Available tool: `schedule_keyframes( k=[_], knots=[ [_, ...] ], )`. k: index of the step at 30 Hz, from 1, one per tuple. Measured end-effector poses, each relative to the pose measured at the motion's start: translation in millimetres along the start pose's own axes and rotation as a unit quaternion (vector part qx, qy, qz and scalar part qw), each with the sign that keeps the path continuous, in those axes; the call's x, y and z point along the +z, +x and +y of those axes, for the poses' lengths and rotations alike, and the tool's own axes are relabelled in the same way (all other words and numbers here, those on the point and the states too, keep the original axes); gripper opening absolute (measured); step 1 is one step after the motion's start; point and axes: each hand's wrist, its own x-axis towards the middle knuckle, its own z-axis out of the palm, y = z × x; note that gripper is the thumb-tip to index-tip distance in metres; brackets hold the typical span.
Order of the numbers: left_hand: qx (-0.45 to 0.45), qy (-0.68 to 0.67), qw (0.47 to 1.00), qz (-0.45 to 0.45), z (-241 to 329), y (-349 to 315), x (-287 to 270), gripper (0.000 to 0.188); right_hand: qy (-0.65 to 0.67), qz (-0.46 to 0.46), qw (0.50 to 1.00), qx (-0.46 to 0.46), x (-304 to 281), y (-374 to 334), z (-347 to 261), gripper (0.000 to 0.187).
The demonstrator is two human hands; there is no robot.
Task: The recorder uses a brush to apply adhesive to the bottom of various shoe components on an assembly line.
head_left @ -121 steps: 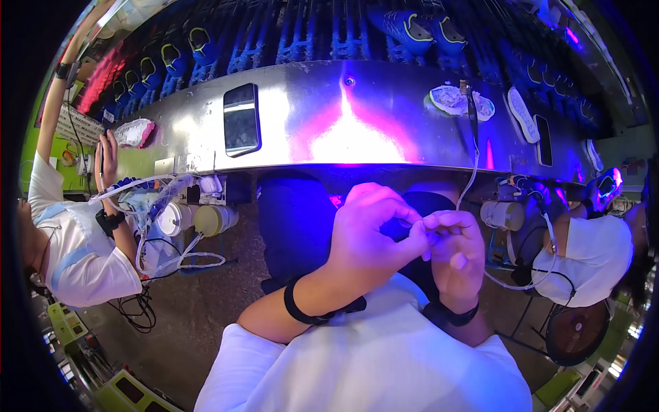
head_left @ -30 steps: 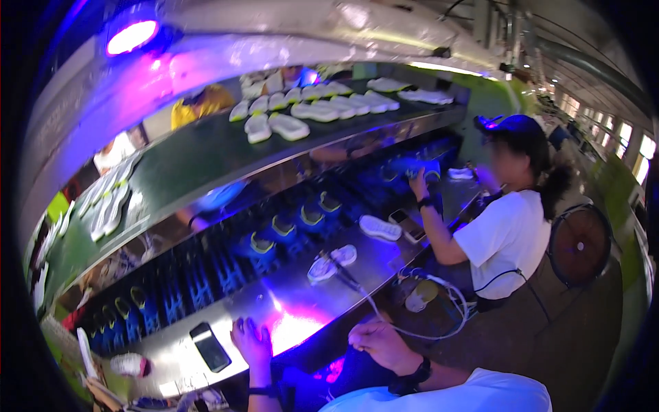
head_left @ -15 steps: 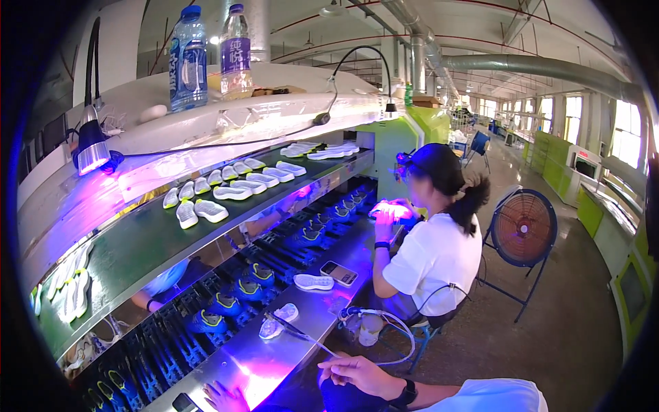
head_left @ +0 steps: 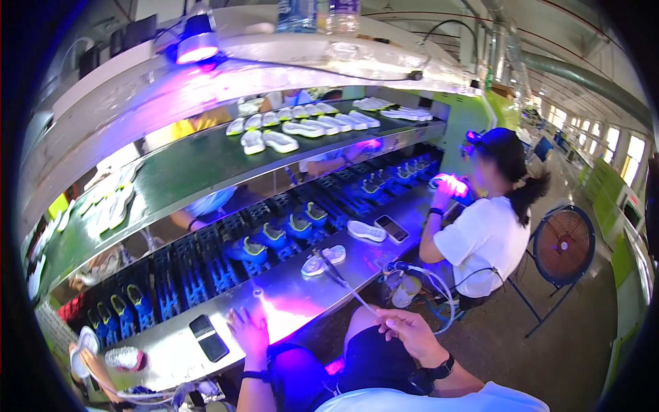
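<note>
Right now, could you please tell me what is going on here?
The person's left hand lies open on the metal bench beside a phone. The right hand is at the pale cord of a dark-handled tool; whether it grips the cord is unclear. To the right, a co-worker holds a brightly lit item, and blue shoes stand beyond the bench.

With the smartphone (head_left: 209, 338) beside my left hand (head_left: 248, 329) as marker, I have bare metal table (head_left: 292, 318) to its right, past that hand. Farther right of it, a dark tool (head_left: 334, 272) lies across white pads (head_left: 313, 266), its pale tube (head_left: 360, 299) slanting toward my right hand (head_left: 408, 329). Beyond the phone, upright blue shoes (head_left: 247, 252) obstruct me.
</note>
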Motion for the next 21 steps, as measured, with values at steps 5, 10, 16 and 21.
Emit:
schedule_keyframes(
  k=[5, 10, 16, 21],
  knots=[
    [0.007, -0.029, 0.999, 0.035, -18, -8, 10, 0.077, -0.122, -0.049, 0.991, 0.001, 1, 52, 26, 0.045],
    [0.000, -0.037, 0.999, 0.029, -21, -12, 7, 0.078, -0.408, -0.039, 0.911, -0.049, 5, 131, 54, 0.059],
    [0.011, -0.036, 0.997, 0.070, 0, -4, 8, 0.070, -0.544, -0.007, 0.827, -0.141, -15, 222, 99, 0.067],
    [-0.010, -0.020, 1.000, 0.017, 25, 13, 5, 0.073, -0.482, -0.004, 0.875, -0.039, -20, 268, 90, 0.063]
  ],
)
